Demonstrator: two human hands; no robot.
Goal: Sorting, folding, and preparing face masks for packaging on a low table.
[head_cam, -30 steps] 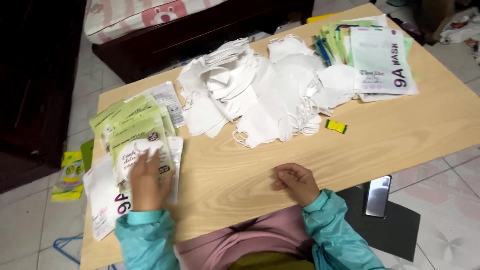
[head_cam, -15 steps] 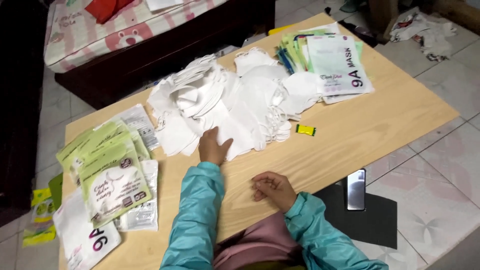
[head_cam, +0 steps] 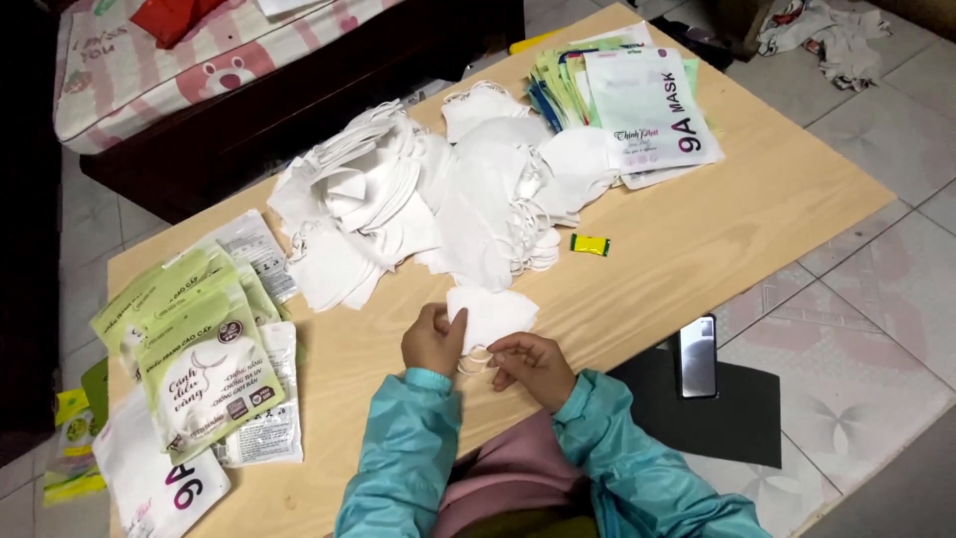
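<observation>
A single white face mask [head_cam: 490,313] is held between both hands at the near edge of the wooden surface [head_cam: 697,249], just in front of the person's chest. The left hand [head_cam: 434,341] grips the mask's left side with thumb and fingers closed on it; the right hand [head_cam: 533,367] sits just below and to the right, fingers pinched on the lower edge where the ear loops [head_cam: 476,359] hang down. The two hands are close together, almost touching, with the mask rising above them and its far edge resting on or just over the surface; which of the two cannot be told.

Just beyond the held mask lies a big loose pile of white masks [head_cam: 428,199], spread across the middle of the surface. A small yellow packet [head_cam: 590,244] lies to the right of that pile, apart from the hands. At the far right corner is a stack of flat mask pouches [head_cam: 637,110], white on top with green and blue ones under it. To the left of the hands, well apart, lies another heap of pouches [head_cam: 194,349], mostly green, with clear and white ones beneath.

A dark phone [head_cam: 697,356] rests on a black mat [head_cam: 727,418] on the tiled floor [head_cam: 876,299] to the right of the person. Both sleeves [head_cam: 408,458] are teal.
</observation>
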